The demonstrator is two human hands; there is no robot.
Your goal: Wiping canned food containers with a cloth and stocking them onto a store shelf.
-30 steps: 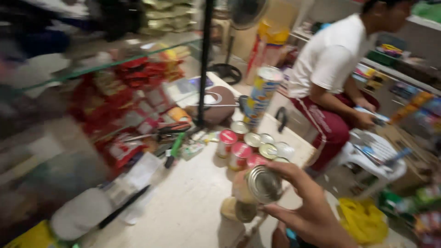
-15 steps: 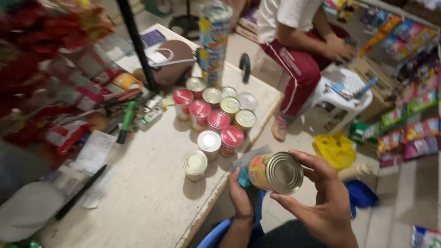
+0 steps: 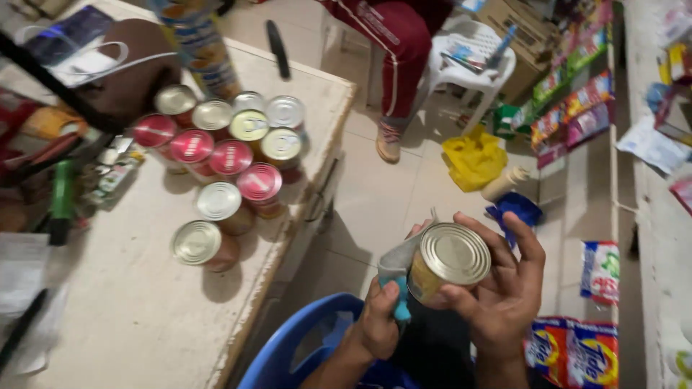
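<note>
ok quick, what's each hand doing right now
left hand: closed, pressing a blue-grey cloth against the can.
right hand: fingers wrapped around a round silver-lidded tin can.

The can (image 3: 447, 263) shows only its lid and a strip of yellow side; the right hand (image 3: 504, 295) covers the rest, and its label cannot be read. A cloth (image 3: 396, 277) is mostly hidden between the can and the left hand (image 3: 378, 324). Both forearms run off the bottom edge. The seated person (image 3: 400, 50) is cut off above the thighs by the top edge. The tall tube (image 3: 194, 43) loses its top there too. The blue chair (image 3: 295, 346) shows only part of its rim. The dark bag (image 3: 122, 86) is blurred, its left side crossed by a black bar (image 3: 50, 83).
</note>
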